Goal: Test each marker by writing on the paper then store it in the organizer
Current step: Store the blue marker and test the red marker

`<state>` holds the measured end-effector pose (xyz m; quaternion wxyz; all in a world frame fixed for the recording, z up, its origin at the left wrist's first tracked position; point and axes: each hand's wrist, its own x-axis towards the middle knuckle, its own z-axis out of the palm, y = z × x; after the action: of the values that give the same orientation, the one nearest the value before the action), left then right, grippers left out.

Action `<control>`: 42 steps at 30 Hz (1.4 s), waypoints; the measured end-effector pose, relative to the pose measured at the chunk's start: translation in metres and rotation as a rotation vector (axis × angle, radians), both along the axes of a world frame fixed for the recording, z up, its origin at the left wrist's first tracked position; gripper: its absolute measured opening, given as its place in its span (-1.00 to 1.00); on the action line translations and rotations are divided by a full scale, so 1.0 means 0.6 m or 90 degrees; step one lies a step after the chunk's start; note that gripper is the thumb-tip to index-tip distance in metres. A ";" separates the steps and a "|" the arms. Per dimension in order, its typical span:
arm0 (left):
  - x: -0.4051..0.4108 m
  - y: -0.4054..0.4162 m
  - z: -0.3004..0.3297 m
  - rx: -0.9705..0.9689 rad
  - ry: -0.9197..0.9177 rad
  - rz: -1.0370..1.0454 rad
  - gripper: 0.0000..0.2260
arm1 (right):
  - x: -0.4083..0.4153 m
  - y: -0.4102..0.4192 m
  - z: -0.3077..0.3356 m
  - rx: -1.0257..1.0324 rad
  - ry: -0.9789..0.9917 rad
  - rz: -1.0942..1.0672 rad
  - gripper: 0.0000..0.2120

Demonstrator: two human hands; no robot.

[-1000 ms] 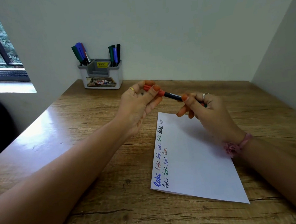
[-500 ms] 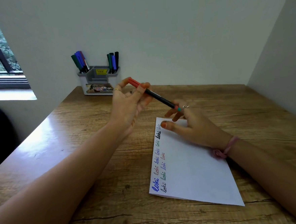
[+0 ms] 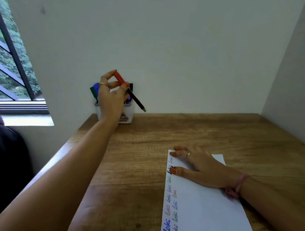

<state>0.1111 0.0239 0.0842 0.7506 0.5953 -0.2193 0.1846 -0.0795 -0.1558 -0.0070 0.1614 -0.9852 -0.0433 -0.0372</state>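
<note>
Left hand (image 3: 110, 98) raised at the far left corner of the wooden worktop (image 3: 141, 152), directly in front of the organizer (image 3: 128, 113), which it partly hides. Its fingers pinch a marker (image 3: 130, 92) near the red cap; the cap points up and to the left, and the black barrel slants down to the right, ending in a small greenish tip clear of the organizer's right side. The marker is in the air, not inside any compartment.

The organizer, a pale plastic box, stands against the back wall. Stored markers (image 3: 94, 91) with green and blue caps rise from its left side; another dark one shows at its right side, behind the held marker.

Right hand (image 3: 200, 163) lies flat, fingers extended and slightly spread, pressing on the upper part of the sheet of paper (image 3: 205, 212); it holds nothing. A ring shows on one finger and a pink band on the wrist.

The paper lies on the near right part of the worktop. Short handwritten test words (image 3: 170, 204) in blue, black, green and red run along its left edge.

A window (image 3: 3, 62) with dark bars occupies the upper left.
</note>
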 end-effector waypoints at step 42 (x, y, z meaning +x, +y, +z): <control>0.009 -0.031 -0.091 0.450 -0.153 0.065 -0.77 | 0.010 -0.003 0.001 -0.007 0.025 -0.011 -0.20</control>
<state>0.1165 0.0051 0.0294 0.4580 0.8018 -0.3259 0.2031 -0.0736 -0.1573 -0.0066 0.1565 -0.9870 -0.0315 -0.0187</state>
